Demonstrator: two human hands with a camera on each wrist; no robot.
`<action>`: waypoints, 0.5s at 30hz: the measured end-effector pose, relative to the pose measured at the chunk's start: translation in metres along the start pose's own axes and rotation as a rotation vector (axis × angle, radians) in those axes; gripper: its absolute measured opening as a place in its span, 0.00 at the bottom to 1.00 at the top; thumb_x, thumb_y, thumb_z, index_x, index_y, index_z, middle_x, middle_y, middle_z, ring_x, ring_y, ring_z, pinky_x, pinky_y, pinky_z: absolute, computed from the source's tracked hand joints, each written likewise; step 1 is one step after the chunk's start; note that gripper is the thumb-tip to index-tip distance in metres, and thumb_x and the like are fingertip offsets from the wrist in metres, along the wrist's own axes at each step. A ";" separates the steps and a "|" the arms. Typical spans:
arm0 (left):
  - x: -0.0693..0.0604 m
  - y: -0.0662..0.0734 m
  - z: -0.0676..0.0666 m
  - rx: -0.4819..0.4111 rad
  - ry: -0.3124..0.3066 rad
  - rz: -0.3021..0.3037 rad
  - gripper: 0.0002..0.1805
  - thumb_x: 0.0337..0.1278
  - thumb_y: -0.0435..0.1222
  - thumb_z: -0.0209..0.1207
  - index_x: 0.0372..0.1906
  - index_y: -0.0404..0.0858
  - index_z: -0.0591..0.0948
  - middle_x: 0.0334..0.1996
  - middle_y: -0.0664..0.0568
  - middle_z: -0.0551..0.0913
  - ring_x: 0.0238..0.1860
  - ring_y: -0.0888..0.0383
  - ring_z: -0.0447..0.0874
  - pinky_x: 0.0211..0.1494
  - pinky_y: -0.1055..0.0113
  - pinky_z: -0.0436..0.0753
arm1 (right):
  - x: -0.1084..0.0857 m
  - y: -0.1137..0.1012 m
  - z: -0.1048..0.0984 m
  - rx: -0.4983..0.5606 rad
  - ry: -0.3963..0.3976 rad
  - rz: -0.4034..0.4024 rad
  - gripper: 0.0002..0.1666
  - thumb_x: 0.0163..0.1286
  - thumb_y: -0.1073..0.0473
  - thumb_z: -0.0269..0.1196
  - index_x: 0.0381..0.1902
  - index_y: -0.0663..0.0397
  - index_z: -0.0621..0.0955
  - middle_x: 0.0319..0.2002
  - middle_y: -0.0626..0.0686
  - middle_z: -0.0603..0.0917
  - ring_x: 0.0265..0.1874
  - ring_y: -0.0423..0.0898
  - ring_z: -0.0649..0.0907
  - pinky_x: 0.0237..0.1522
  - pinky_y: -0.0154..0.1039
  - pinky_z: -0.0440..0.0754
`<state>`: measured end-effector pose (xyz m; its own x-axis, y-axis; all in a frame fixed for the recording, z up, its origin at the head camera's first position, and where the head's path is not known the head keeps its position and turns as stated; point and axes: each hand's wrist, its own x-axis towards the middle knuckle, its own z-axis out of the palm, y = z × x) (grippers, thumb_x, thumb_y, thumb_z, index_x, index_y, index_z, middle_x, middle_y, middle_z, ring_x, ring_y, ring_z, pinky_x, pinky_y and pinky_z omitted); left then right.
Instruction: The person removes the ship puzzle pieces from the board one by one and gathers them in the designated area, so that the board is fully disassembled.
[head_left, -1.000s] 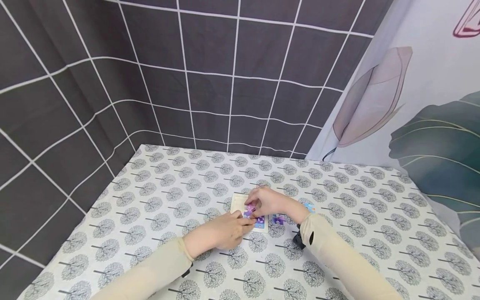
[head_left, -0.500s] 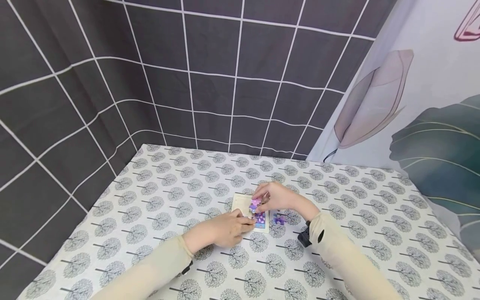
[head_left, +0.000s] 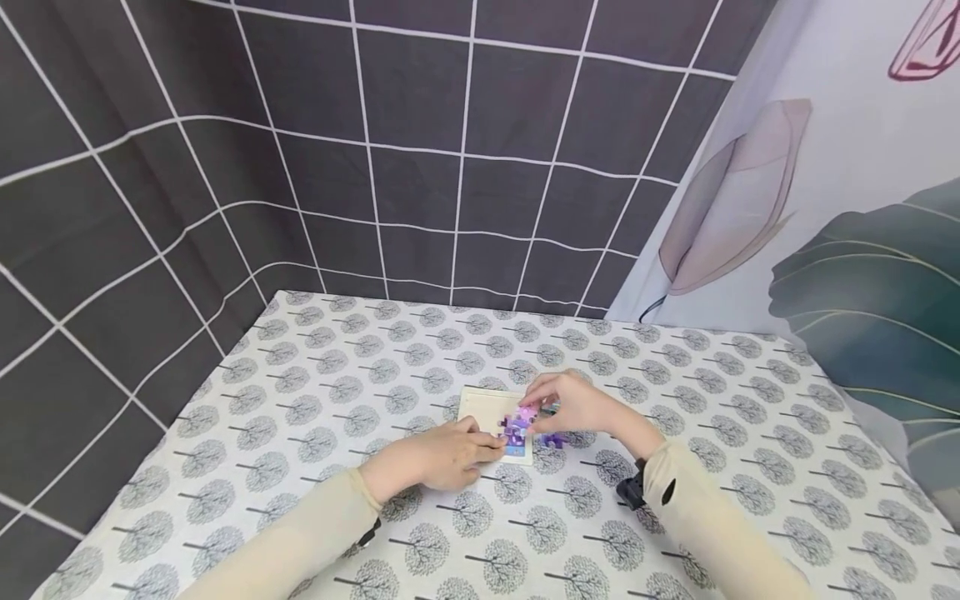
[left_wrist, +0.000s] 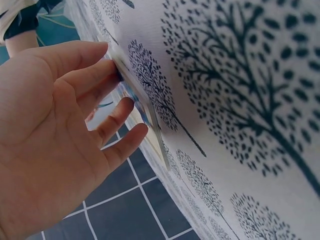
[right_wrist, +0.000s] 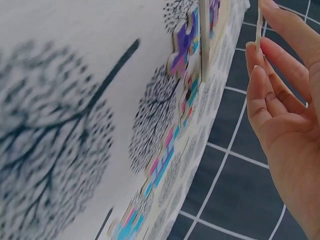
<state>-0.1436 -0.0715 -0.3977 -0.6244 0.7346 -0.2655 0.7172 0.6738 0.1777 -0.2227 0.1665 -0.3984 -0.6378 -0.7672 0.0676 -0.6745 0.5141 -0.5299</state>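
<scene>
A pale puzzle tray (head_left: 480,402) lies on the table, with purple and blue pieces (head_left: 516,442) fitted in its near right part. My right hand (head_left: 573,406) pinches a pink and purple puzzle piece (head_left: 528,413) above the tray's right side. In the right wrist view this puzzle piece (right_wrist: 259,27) shows edge-on between thumb and fingers, apart from the tray (right_wrist: 204,45). My left hand (head_left: 450,454) rests its fingertips at the tray's near left edge. The left wrist view shows those fingers (left_wrist: 117,117) loosely extended against the tray (left_wrist: 161,147).
A loose purple puzzle piece (head_left: 554,440) lies just right of the tray. More loose pieces (right_wrist: 162,160) lie in a row on the tree-print tablecloth (head_left: 337,375), mostly hidden behind my right hand in the head view. A dark checked curtain (head_left: 420,192) hangs behind the table.
My right hand has lifted the puzzle piece from the middle of the tray and carried it toward the tray's right side. My left hand has stayed at the tray's edge.
</scene>
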 end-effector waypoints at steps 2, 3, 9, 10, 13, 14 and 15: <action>-0.002 0.000 -0.001 -0.015 -0.005 -0.009 0.25 0.65 0.41 0.49 0.67 0.47 0.67 0.68 0.64 0.63 0.52 0.63 0.66 0.60 0.70 0.70 | -0.004 0.000 -0.001 0.009 0.009 0.004 0.25 0.48 0.50 0.73 0.43 0.56 0.84 0.42 0.48 0.84 0.37 0.41 0.81 0.42 0.33 0.81; -0.003 0.000 -0.001 -0.017 -0.006 -0.009 0.25 0.65 0.40 0.49 0.67 0.47 0.67 0.68 0.63 0.63 0.52 0.63 0.66 0.60 0.70 0.70 | -0.006 0.000 -0.001 0.003 0.016 0.005 0.25 0.48 0.50 0.73 0.43 0.56 0.84 0.43 0.49 0.84 0.38 0.41 0.81 0.42 0.33 0.81; -0.002 0.001 -0.006 -0.014 -0.012 -0.005 0.24 0.65 0.39 0.49 0.66 0.46 0.68 0.67 0.62 0.66 0.50 0.63 0.66 0.57 0.72 0.70 | -0.022 0.004 -0.004 0.024 0.051 0.011 0.24 0.51 0.52 0.71 0.44 0.59 0.83 0.45 0.54 0.83 0.37 0.43 0.82 0.39 0.34 0.83; -0.002 0.001 -0.006 -0.016 -0.014 -0.005 0.24 0.65 0.39 0.49 0.66 0.46 0.68 0.67 0.62 0.66 0.50 0.63 0.66 0.57 0.72 0.70 | -0.025 0.005 -0.005 0.031 0.058 0.010 0.24 0.51 0.53 0.71 0.44 0.60 0.83 0.45 0.55 0.83 0.36 0.43 0.83 0.39 0.35 0.83; 0.000 0.002 -0.007 -0.032 -0.019 -0.009 0.24 0.65 0.40 0.50 0.66 0.46 0.68 0.67 0.63 0.66 0.49 0.63 0.66 0.56 0.72 0.70 | -0.034 0.007 -0.007 0.020 0.074 0.019 0.24 0.52 0.53 0.70 0.45 0.61 0.83 0.46 0.56 0.83 0.36 0.43 0.83 0.39 0.36 0.84; 0.000 0.002 -0.008 -0.041 -0.020 -0.007 0.24 0.65 0.40 0.50 0.66 0.46 0.69 0.67 0.63 0.66 0.50 0.63 0.66 0.56 0.72 0.70 | -0.037 0.008 -0.007 0.007 0.076 0.025 0.24 0.52 0.53 0.70 0.45 0.61 0.83 0.46 0.56 0.83 0.36 0.43 0.83 0.40 0.37 0.84; 0.001 0.001 -0.007 -0.046 -0.021 -0.005 0.24 0.65 0.40 0.50 0.66 0.46 0.69 0.67 0.63 0.66 0.50 0.63 0.66 0.57 0.72 0.70 | -0.040 0.009 -0.007 -0.015 0.074 0.021 0.24 0.53 0.53 0.70 0.45 0.62 0.83 0.46 0.56 0.83 0.37 0.44 0.83 0.42 0.39 0.84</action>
<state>-0.1458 -0.0695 -0.3908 -0.6206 0.7300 -0.2863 0.6991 0.6805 0.2196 -0.2059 0.2041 -0.3993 -0.6772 -0.7261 0.1195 -0.6661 0.5359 -0.5188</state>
